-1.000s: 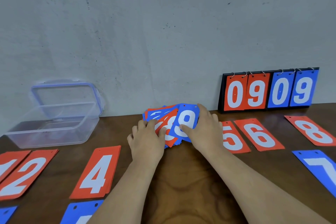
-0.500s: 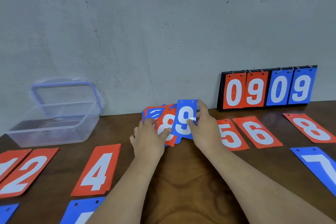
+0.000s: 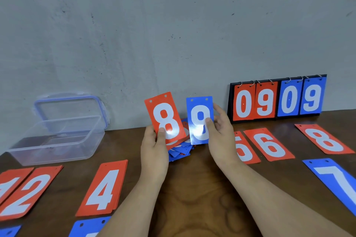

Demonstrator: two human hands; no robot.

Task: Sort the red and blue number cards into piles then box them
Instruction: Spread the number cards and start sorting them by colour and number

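My left hand (image 3: pixel 154 144) holds a red card with an 8 (image 3: pixel 164 115) upright above the table. My right hand (image 3: pixel 219 132) holds a blue card with a 9 (image 3: pixel 200 119) upright just to its right. Below and behind both cards lies a mixed heap of red and blue cards (image 3: pixel 180 151). A clear plastic box (image 3: pixel 55 138) stands open at the far left, its lid leaning against the wall.
Sorted piles lie flat on the brown table (image 3: pixel 192 188): red 1 (image 3: pixel 7 184), red 2 (image 3: pixel 28 192), red 4 (image 3: pixel 104 188), red 5 (image 3: pixel 243 150), red 6 (image 3: pixel 268 144), red 8 (image 3: pixel 323 140), blue 7 (image 3: pixel 335 181). Blue cards (image 3: pixel 88 227) poke in below. A scoreboard (image 3: pixel 277 98) reading 0909 stands by the wall.
Both hands have risen off the heap. The right hand lifted the blue 9 upright, and the left hand picked up the red 8 and raised it beside it.
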